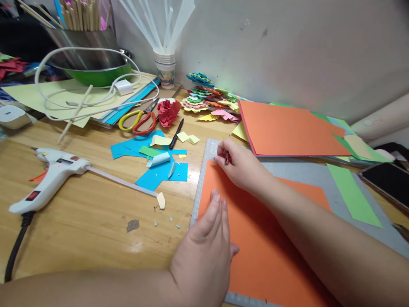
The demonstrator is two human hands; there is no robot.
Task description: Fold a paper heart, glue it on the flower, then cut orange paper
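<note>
While the left hand (204, 243) extends straight fingers over the orange paper sheet (265, 260), lower right of the frame, the right hand (238, 164) pinches a small red-and-black object (228, 158) near its upper-left corner.

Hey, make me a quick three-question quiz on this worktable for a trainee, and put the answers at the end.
1. True or false: a pale stick juts from the back of the glue gun.
2. Which lies right beside the red paper ball? A) phone, B) scissors, C) glue gun.
3. Fill in the blank: a small red thing is pinched in the person's ____ hand.

Key: 1. True. 2. B. 3. Right hand.
</note>
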